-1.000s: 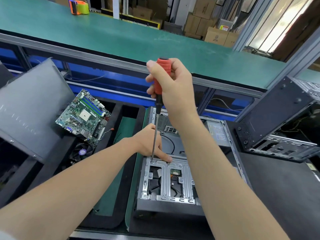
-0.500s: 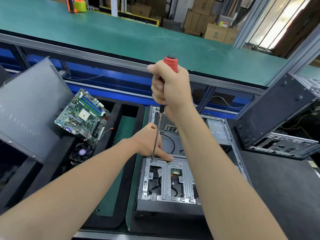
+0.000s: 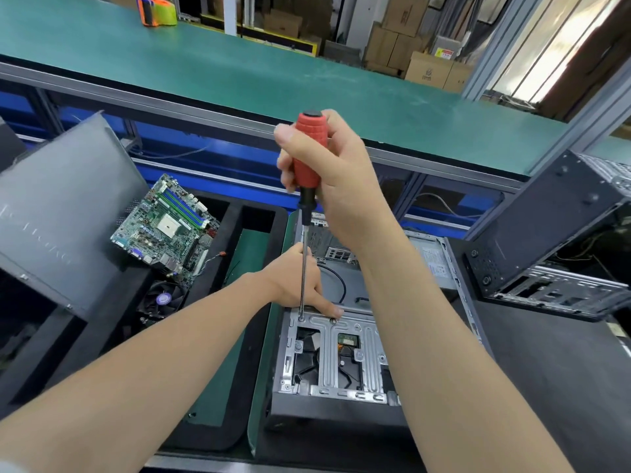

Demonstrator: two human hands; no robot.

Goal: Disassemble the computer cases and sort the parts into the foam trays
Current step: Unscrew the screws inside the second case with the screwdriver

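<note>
the job looks to be somewhere in the middle. a green printed-circuit motherboard [image 3: 167,230], with blue memory slots and a pale square socket, already lies tilted in the black foam tray [image 3: 235,213] on the left. a round black cooling fan [image 3: 160,298] sits just below it, and a flat grey sheet-metal side panel [image 3: 58,206] leans beside them.

the open dark-grey steel computer case [image 3: 341,414] in front of the person has its board bay bare, but its silver stamped-metal drive bracket [image 3: 329,356] is still in place, with a black drive showing through the cut-outs. a second black computer case [image 3: 546,227] stands tilted on the right and still seems to hold its cage, so plenty is left.

the right hand [image 3: 327,172] is wrapped around the ribbed red plastic handle of a long steel-shafted screwdriver [image 3: 307,155], held almost upright. its tip sits in a small screw [image 3: 301,317] at the bracket's upper left corner. the left hand [image 3: 293,278] rests on the bracket's far edge with its index finger stretched flat along the metal; it holds nothing that i can see. another small screw head [image 3: 333,320] shows just beside that fingertip.

the bracket is thin, ribbed and shiny, probably sharp-edged, while the foam looks soft and matte. the broad green matte tabletop [image 3: 239,80] runs behind.
</note>
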